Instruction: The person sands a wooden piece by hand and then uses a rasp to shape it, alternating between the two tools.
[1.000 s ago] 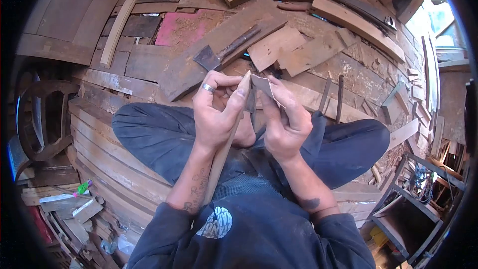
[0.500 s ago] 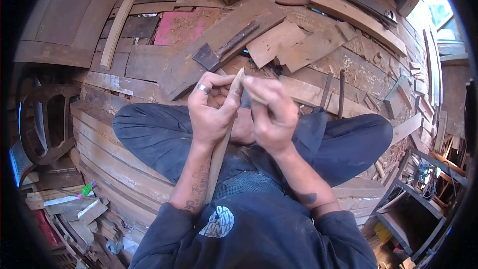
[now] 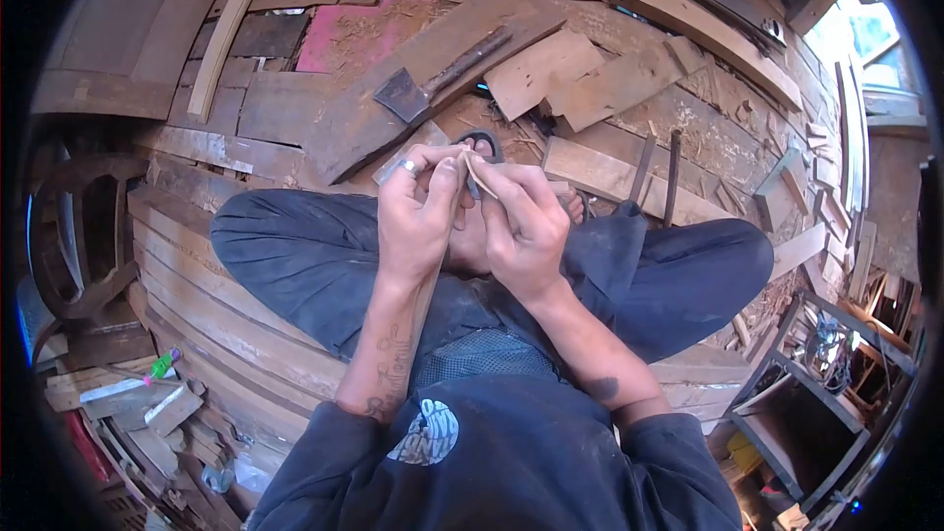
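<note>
Wooden stick [image 3: 430,280] is running from the lap up between both hands. The left hand [image 3: 418,221] is gripping its upper end, fingers closed around it. The right hand [image 3: 526,231] is pinching a small sandpaper piece [image 3: 479,177] against the stick's tip. A hatchet [image 3: 433,79] is lying on the plank floor [image 3: 295,118] beyond.

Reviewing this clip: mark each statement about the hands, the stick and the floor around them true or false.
1. The left hand grips a thin wooden stick. True.
2. The right hand rests flat on the knee. False: it is raised against the stick's top end, pinching a small piece of sandpaper.
3. A hatchet lies on the boards ahead. True.
4. The left hand wears no ring. False: a ring shows on one finger.
</note>
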`<state>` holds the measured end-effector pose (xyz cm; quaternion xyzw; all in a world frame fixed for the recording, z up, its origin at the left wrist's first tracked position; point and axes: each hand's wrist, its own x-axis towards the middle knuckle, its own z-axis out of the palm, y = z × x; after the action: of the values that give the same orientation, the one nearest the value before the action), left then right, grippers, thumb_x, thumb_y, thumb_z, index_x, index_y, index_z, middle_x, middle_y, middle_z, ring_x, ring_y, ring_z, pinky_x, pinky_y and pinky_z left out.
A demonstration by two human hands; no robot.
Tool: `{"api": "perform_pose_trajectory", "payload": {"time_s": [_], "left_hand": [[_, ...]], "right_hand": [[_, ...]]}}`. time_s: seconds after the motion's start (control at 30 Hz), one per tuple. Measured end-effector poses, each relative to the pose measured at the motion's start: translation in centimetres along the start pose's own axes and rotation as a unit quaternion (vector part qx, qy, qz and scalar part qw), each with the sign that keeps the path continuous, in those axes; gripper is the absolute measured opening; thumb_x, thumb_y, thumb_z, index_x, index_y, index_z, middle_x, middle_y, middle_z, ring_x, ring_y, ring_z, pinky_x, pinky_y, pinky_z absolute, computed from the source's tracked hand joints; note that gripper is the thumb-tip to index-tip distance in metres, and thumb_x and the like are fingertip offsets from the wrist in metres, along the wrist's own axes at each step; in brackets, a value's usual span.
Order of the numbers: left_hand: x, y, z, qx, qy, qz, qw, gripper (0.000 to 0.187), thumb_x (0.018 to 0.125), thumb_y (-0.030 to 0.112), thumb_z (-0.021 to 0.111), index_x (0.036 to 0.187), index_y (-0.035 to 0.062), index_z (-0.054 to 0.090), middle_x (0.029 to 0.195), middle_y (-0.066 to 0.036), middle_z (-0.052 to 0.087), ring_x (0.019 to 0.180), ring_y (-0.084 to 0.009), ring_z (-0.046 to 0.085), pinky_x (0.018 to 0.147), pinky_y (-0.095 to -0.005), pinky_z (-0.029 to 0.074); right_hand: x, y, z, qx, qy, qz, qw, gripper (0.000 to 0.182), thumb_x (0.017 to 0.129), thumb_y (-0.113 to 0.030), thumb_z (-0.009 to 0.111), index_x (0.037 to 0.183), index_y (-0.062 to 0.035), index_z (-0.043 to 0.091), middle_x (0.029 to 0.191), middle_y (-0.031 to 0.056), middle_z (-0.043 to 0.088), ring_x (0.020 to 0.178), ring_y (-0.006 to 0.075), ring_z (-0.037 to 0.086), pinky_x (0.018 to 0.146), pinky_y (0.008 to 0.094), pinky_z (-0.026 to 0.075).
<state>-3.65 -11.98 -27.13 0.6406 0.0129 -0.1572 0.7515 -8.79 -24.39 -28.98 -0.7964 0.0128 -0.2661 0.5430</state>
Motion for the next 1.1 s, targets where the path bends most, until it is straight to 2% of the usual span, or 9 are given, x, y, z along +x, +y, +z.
{"api": "perform_pose_trajectory", "payload": {"time_s": [0.33, 0.37, 0.47, 0.63, 0.67, 0.77, 0.87, 0.93, 1.1], "left_hand": [[1.6, -1.0, -0.7, -0.048, -0.001, -0.003, 0.999, 0.027, 0.098, 0.001, 0.044, 0.107, -0.0052, 0.068, 0.09, -0.007, 0.065, 0.059, -0.0107, 0.057, 0.053, -0.0265, 0.045], [1.7, -1.4, -0.8, -0.054, 0.0, -0.003, 0.999, 0.027, 0.098, 0.001, 0.044, 0.106, -0.0053, 0.069, 0.09, -0.007, 0.065, 0.059, -0.0109, 0.057, 0.053, -0.0267, 0.045], [1.5, -2.4, -1.2, -0.066, -0.005, -0.018, 0.998, 0.03, 0.095, 0.0, 0.043, 0.108, -0.0061, 0.07, 0.09, -0.008, 0.064, 0.059, -0.0114, 0.057, 0.052, -0.0265, 0.045], [1.9, -1.9, -1.5, -0.063, -0.012, -0.012, 0.998, 0.03, 0.095, 0.0, 0.042, 0.107, -0.0069, 0.068, 0.089, -0.009, 0.064, 0.06, -0.0115, 0.057, 0.053, -0.0263, 0.045], [1.6, -2.2, -1.3, -0.063, -0.013, -0.014, 0.998, 0.03, 0.095, 0.0, 0.042, 0.107, -0.0067, 0.068, 0.088, -0.009, 0.064, 0.06, -0.0115, 0.058, 0.053, -0.0262, 0.045], [1.5, -1.5, -1.3, -0.074, -0.014, -0.025, 0.997, 0.03, 0.096, 0.002, 0.042, 0.11, -0.0062, 0.067, 0.09, -0.01, 0.065, 0.061, -0.0122, 0.058, 0.054, -0.0272, 0.047], [1.7, -1.5, -1.6, -0.089, -0.007, -0.041, 0.995, 0.032, 0.098, 0.007, 0.04, 0.111, -0.0067, 0.066, 0.094, -0.01, 0.065, 0.063, -0.0137, 0.059, 0.054, -0.0281, 0.048], [1.1, -2.2, -1.4, -0.122, -0.011, -0.055, 0.991, 0.036, 0.101, 0.013, 0.038, 0.111, -0.0071, 0.066, 0.094, -0.011, 0.065, 0.065, -0.0148, 0.06, 0.054, -0.0284, 0.048], [1.6, -2.7, -1.5, -0.197, -0.013, -0.043, 0.979, 0.05, 0.107, 0.03, 0.033, 0.113, -0.0077, 0.066, 0.099, -0.013, 0.067, 0.072, -0.017, 0.062, 0.056, -0.0286, 0.049]], "right_hand": [[0.3, 0.3, 0.1, -0.044, -0.068, -0.02, 0.997, 0.041, 0.079, 0.008, 0.07, 0.118, -0.0028, 0.074, 0.099, 0.0135, 0.065, 0.09, 0.0327, 0.066, 0.081, 0.0411, 0.055], [0.6, 0.6, -0.1, -0.064, -0.068, -0.032, 0.995, 0.041, 0.082, 0.009, 0.069, 0.121, -0.003, 0.074, 0.099, 0.0117, 0.067, 0.088, 0.0246, 0.069, 0.075, 0.0346, 0.055], [1.5, 1.7, 0.4, -0.076, -0.049, -0.003, 0.996, 0.045, 0.079, 0.011, 0.07, 0.121, -0.0031, 0.074, 0.1, 0.0122, 0.068, 0.087, 0.0251, 0.069, 0.077, 0.0346, 0.056], [1.3, 1.0, 0.1, -0.067, -0.065, -0.068, 0.993, 0.046, 0.079, 0.012, 0.069, 0.122, -0.0045, 0.075, 0.1, 0.0113, 0.069, 0.085, 0.0229, 0.069, 0.072, 0.0336, 0.055], [1.3, 1.2, 0.1, -0.076, -0.064, -0.046, 0.994, 0.046, 0.079, 0.012, 0.069, 0.122, -0.0049, 0.075, 0.101, 0.0116, 0.069, 0.085, 0.0229, 0.069, 0.072, 0.0333, 0.055], [1.4, 0.6, 0.1, -0.076, -0.072, -0.025, 0.994, 0.046, 0.08, 0.012, 0.068, 0.122, -0.006, 0.075, 0.102, 0.0125, 0.069, 0.08, 0.0223, 0.068, 0.068, 0.0315, 0.055], [1.8, 0.8, -0.4, -0.075, -0.097, -0.067, 0.99, 0.044, 0.078, 0.01, 0.069, 0.12, -0.0023, 0.073, 0.103, 0.0144, 0.067, 0.092, 0.0326, 0.067, 0.082, 0.0397, 0.056], [1.7, 1.0, -0.7, -0.081, -0.086, -0.017, 0.993, 0.044, 0.077, 0.01, 0.069, 0.119, -0.0026, 0.073, 0.104, 0.0145, 0.067, 0.093, 0.0327, 0.067, 0.082, 0.0393, 0.056], [1.9, 1.0, -0.4, -0.09, -0.077, -0.058, 0.991, 0.045, 0.076, 0.009, 0.07, 0.119, -0.0031, 0.073, 0.102, 0.014, 0.066, 0.093, 0.0321, 0.066, 0.082, 0.0401, 0.055]]}}
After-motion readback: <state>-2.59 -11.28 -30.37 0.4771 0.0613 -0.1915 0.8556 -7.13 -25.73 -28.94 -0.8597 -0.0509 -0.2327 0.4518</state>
